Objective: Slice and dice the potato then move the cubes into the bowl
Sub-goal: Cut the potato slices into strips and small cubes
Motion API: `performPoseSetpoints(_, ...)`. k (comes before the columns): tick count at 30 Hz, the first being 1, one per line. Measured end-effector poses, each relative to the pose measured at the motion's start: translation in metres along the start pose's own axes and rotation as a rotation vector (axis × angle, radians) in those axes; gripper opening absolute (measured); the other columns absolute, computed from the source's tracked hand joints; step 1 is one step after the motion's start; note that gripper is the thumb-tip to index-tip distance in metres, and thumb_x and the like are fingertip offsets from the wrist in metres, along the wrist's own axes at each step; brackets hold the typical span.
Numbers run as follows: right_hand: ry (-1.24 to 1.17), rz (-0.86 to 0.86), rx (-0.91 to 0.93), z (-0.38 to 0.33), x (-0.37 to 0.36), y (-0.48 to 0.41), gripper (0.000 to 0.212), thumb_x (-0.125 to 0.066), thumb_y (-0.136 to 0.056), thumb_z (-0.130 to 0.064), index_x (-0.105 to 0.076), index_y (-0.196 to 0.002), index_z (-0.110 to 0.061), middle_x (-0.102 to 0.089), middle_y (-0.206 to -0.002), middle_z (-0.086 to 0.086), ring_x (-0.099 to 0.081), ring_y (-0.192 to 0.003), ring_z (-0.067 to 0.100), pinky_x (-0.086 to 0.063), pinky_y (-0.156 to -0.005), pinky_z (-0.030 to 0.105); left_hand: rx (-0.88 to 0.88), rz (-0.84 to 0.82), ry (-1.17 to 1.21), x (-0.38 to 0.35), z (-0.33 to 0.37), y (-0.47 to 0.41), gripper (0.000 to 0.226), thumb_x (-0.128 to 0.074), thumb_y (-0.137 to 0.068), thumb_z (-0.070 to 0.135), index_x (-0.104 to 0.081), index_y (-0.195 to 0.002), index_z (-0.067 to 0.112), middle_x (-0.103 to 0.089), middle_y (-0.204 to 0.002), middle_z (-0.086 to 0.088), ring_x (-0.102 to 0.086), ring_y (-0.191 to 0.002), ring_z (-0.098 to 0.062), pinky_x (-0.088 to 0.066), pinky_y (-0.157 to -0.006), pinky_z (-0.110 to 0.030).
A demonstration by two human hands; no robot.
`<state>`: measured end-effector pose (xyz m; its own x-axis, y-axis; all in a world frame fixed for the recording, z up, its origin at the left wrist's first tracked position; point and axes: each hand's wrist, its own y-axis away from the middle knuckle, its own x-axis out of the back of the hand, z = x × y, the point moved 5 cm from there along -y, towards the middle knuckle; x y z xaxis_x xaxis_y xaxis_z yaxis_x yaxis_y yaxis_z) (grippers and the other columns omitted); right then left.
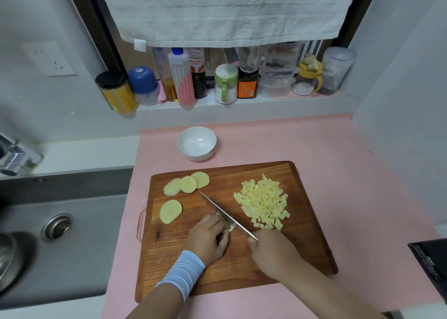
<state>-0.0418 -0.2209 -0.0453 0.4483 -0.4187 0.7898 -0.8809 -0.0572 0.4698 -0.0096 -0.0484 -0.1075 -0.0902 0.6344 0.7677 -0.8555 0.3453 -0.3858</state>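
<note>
We find the task partly done. On the wooden cutting board (217,277) a pile of potato cubes (263,202) lies on the right side, just beyond the hands. Four round slices wait uncut on the left: three overlapping slices (187,184) at the far left and a single slice (170,211) nearer.

The left hand (208,239), fingers curled, pins a small potato piece (231,227) near the board's middle; most of the piece is hidden under the fingers. The right hand (273,251) is clenched round the handle of the knife (222,210), and the hand hides the handle. The blade runs toward the far left and lies against the piece, close beside the left fingertips. We judge the step in hand to be dicing that piece.

The white bowl (197,156) stands on the pink counter (338,173) beyond the board's far edge, apart from it, and holds no potato.

Remaining, in our judgement: finish this piece, dice the four slices, then carry all cubes to the bowl. The transfer is not yet begun.
</note>
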Motion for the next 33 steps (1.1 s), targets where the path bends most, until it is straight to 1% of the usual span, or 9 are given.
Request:
performPoseSetpoints(2,0.014,0.002,-0.010,-0.008,-0.005,-0.008,0.025,-0.048,-0.101,-0.030,-0.060,-0.081,-0.025,-0.063,-0.080,-0.006,-0.062,-0.075,0.015,-0.042,-0.060,0.025,-0.003,-0.001,-0.008,0.001,0.001,0.000,0.005,-0.067,-0.082,0.018,-0.070,-0.087,0.018,-0.063,-0.093,0.008,-0.059,-0.087,-0.013,-0.053,-0.071,-0.028)
performPoseSetpoints(4,0.024,0.009,-0.028,-0.014,-0.007,-0.015,0.020,-0.050,-0.099,-0.028,-0.060,-0.083,-0.022,-0.061,-0.081,-0.006,-0.062,-0.078,0.017,-0.044,-0.064,0.027,-0.001,-0.002,-0.014,0.001,0.002,0.001,0.006,-0.066,-0.082,0.019,-0.070,-0.086,0.018,-0.064,-0.093,0.008,-0.058,-0.087,-0.013,-0.053,-0.070,-0.028)
performPoseSetpoints(10,0.021,0.007,-0.031,-0.015,0.000,-0.016,0.021,-0.051,-0.101,-0.031,-0.053,-0.081,-0.025,-0.048,-0.075,-0.011,-0.055,-0.077,0.016,-0.042,-0.068,0.027,-0.028,0.007,-0.080,-0.001,0.003,0.004,0.006,-0.066,-0.084,0.019,-0.070,-0.086,0.015,-0.063,-0.091,0.004,-0.056,-0.084,-0.018,-0.052,-0.072,-0.031)
performPoseSetpoints(14,0.023,0.013,-0.022,-0.015,-0.002,-0.011,0.026,-0.050,-0.101,-0.030,-0.053,-0.075,-0.027,-0.055,-0.074,-0.010,-0.058,-0.074,0.015,-0.042,-0.063,0.027,0.005,0.042,-0.096,0.001,0.004,0.010,0.008,-0.067,-0.087,0.020,-0.067,-0.083,0.013,-0.057,-0.086,0.003,-0.053,-0.081,-0.018,-0.049,-0.068,-0.027)
performPoseSetpoints(18,0.020,0.039,0.012,-0.017,0.000,-0.004,0.026,-0.045,-0.103,-0.034,-0.059,-0.081,-0.028,-0.060,-0.078,-0.009,-0.058,-0.073,0.014,-0.041,-0.061,0.028,0.011,0.031,-0.076,0.001,0.003,0.009,0.008,-0.067,-0.087,0.020,-0.065,-0.082,0.013,-0.057,-0.086,0.003,-0.054,-0.081,-0.018,-0.050,-0.070,-0.028)
performPoseSetpoints(21,0.043,0.071,0.026,-0.018,0.003,0.004,0.027,-0.044,-0.103,-0.037,-0.065,-0.090,-0.027,-0.065,-0.082,-0.007,-0.063,-0.079,0.017,-0.048,-0.067,0.031,0.022,0.025,-0.065,0.001,0.003,0.008,0.010,-0.065,-0.087,0.020,-0.063,-0.081,0.014,-0.057,-0.086,0.003,-0.053,-0.081,-0.019,-0.049,-0.071,-0.028)
performPoseSetpoints(23,0.036,0.073,0.032,-0.015,0.003,0.012,0.029,-0.042,-0.104,-0.040,-0.063,-0.087,-0.029,-0.065,-0.081,-0.008,-0.064,-0.078,0.016,-0.052,-0.070,0.032,0.029,0.025,-0.055,0.001,0.003,0.008,0.011,-0.064,-0.088,0.021,-0.062,-0.080,0.014,-0.058,-0.088,0.003,-0.053,-0.082,-0.018,-0.049,-0.073,-0.027)
performPoseSetpoints(26,0.059,0.065,0.040,-0.010,0.003,0.018,0.029,-0.042,-0.104,-0.040,-0.063,-0.087,-0.029,-0.063,-0.077,-0.009,-0.062,-0.074,0.012,-0.052,-0.069,0.031,0.034,0.027,-0.043,0.003,0.003,0.008,0.011,-0.063,-0.090,0.020,-0.064,-0.080,0.014,-0.059,-0.087,0.004,-0.052,-0.081,-0.017,-0.049,-0.073,-0.028)
performPoseSetpoints(33,0.041,0.001,-0.023,-0.002,0.001,0.011,0.040,-0.047,-0.104,-0.037,-0.046,-0.065,-0.029,-0.057,-0.070,-0.009,-0.054,-0.063,0.008,-0.036,-0.053,0.023,0.030,0.044,-0.007,0.003,0.002,0.008,0.011,-0.071,-0.083,0.014,-0.061,-0.079,0.015,-0.058,-0.088,0.004,-0.053,-0.082,-0.017,-0.048,-0.074,-0.024)
